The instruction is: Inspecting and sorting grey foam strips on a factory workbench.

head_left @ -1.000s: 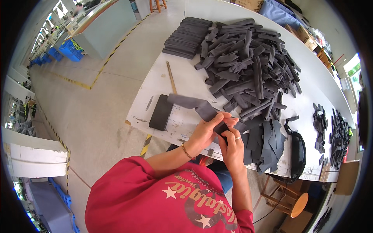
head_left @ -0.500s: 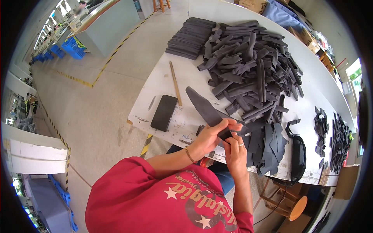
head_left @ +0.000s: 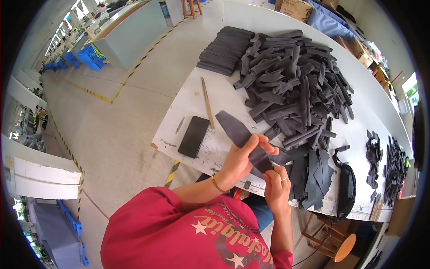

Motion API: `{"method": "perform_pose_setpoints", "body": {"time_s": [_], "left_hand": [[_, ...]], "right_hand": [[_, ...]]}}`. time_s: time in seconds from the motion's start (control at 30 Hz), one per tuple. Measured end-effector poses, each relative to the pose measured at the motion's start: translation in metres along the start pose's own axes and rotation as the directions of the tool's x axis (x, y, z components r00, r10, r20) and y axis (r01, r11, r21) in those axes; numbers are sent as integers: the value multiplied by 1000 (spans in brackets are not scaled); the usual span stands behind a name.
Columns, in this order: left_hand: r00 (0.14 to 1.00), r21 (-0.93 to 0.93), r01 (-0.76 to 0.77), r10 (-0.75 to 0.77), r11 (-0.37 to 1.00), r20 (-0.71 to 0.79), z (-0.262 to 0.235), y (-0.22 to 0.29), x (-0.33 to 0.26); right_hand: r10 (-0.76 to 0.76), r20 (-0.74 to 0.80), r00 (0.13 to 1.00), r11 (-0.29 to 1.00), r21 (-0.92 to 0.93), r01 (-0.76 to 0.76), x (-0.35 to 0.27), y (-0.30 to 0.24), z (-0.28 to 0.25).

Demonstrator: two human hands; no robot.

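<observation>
A dark grey fabric strip [head_left: 233, 127] with a tapered end slants across the front of the white table. My left hand [head_left: 239, 161] grips its middle, thumb on top and fingers curled behind. The lower end is pinched by the fingertips of my right hand [head_left: 277, 188], which wears a ring. Further right lie flat dark fabric pieces [head_left: 311, 179], overlapping one another. Beyond my hands rises a large loose heap of similar folded strips [head_left: 286, 85]. A neat stack of strips [head_left: 226, 49] lies to its left.
To the left of the strip lie a black phone [head_left: 194, 136] and a thin wooden stick [head_left: 207, 103]. On the right are a black machine-like object [head_left: 346, 190] with a cord and more dark scraps [head_left: 394, 172]. A wooden stool [head_left: 345, 246] stands below the table edge.
The strip now shows more of its broad face between my hands, and my hands sit slightly further apart. The whole view has shifted a little; both hands keep their hold.
</observation>
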State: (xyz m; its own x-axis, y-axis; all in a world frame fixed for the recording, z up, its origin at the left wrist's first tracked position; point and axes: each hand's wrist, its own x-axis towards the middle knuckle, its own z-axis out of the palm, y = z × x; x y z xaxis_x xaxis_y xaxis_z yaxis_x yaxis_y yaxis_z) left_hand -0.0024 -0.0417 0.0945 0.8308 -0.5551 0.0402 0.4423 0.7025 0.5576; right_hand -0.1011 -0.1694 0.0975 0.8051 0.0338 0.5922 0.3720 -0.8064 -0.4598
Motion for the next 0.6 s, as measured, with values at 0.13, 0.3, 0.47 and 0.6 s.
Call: {"method": "perform_pose_setpoints", "body": {"time_s": [0.13, 0.3, 0.47, 0.6], "left_hand": [[1000, 11, 17, -17, 1000, -6, 4, -4, -4], [998, -33, 60, -58, 998, 32, -1, -7, -5], [995, -65, 77, -73, 995, 63, -2, -10, -7], [996, -88, 66, -61, 994, 59, -2, -11, -5]], "right_hand": [[-3, -7, 1000, 1000, 19, 3, 3, -2, -2], [-16, -11, 1000, 999, 34, 17, 4, -1, 2], [-24, -25, 999, 999, 24, 24, 7, -1, 4], [-37, -45, 998, 997, 62, 40, 11, -2, 9]]}}
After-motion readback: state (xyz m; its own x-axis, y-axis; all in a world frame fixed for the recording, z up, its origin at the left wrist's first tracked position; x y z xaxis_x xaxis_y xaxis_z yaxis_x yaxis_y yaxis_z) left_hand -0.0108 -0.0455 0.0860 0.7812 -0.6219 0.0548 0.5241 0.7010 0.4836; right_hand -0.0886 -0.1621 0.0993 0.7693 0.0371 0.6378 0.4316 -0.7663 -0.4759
